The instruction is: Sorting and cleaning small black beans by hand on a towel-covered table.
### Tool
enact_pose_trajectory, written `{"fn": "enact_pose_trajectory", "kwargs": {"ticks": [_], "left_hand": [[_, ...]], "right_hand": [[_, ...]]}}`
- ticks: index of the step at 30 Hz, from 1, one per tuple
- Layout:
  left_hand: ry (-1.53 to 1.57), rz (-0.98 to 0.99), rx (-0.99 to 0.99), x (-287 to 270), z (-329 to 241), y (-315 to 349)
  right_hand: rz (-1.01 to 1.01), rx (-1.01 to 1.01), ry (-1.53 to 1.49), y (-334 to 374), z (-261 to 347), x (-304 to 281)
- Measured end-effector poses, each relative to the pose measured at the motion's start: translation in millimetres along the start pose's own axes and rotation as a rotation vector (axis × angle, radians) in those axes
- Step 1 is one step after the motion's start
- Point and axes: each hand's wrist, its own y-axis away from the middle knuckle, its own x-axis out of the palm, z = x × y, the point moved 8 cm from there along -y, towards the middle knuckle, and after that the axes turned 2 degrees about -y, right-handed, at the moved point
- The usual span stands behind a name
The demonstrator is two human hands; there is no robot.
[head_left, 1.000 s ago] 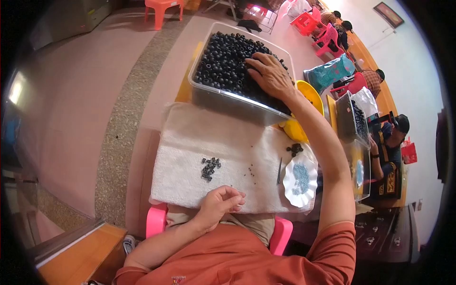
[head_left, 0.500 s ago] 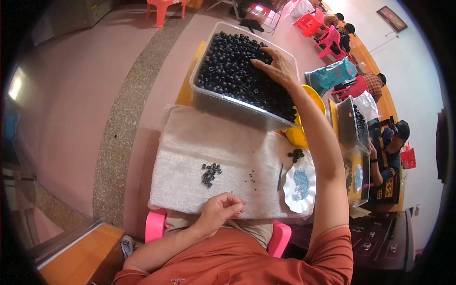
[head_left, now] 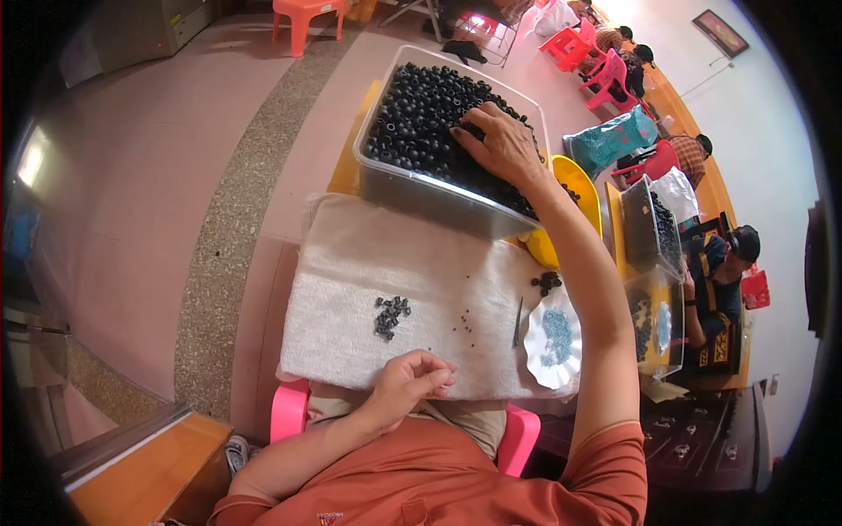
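Note:
A clear plastic box (head_left: 438,191) holds a heap of small black hollow round parts (head_left: 421,114). My right hand (head_left: 504,145) is in the heap, fingers curled around some of these parts, thumb a little apart from them. At the near edge of a white towel (head_left: 351,254), my left hand (head_left: 410,384) is closed in a pinch; what its fingertips hold, if anything, is too small to make out. Small dark pieces (head_left: 388,317) lie in a loose pile on the towel, with several tiny dark specks (head_left: 465,323) to their right.
On the towel's right are a white wavy-rimmed dish (head_left: 533,364) of pale blue bits, dark tweezers (head_left: 517,323) and a few black parts (head_left: 547,283). A yellow container (head_left: 589,210) stands beside the box. Another person (head_left: 715,280) sits at the right near a second clear box (head_left: 653,228).
My right hand has shifted slightly nearer and leftward in the box, its fingers more curled among the parts. More of the yellow container shows. My left hand keeps its pinch.

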Motion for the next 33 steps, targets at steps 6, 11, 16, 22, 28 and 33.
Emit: {"fn": "enact_pose_trajectory", "kwargs": {"ticks": [6,11,16,22,28,33], "left_hand": [[-0.016,0.003,0.007,-0.4,0.2,-0.5],[-0.024,-0.001,0.002,-1.9,2.8,-2.0],[-0.029,0.001,0.015,-2.1,1.7,-2.1],[-0.047,-0.003,0.009,-0.7,0.5,-1.7],[-0.067,-0.017,0.002,-2.1,1.9,0.5],[-0.043,-0.023,-0.007,-1.3,3.5,0.7]], "right_hand": [[-0.056,-0.033,0.078,4.6,2.2,-5.3],[-0.103,-0.045,0.08,7.4,0.8,-11.1],[-0.011,0.092,0.072,6.2,-1.2,-9.8],[-0.048,0.185,0.072,10.8,-7.5,-13.8],[-0.095,0.259,0.014,18.1,-7.1,-22.9],[-0.151,0.218,0.012,25.0,-10.0,-25.6]]}}
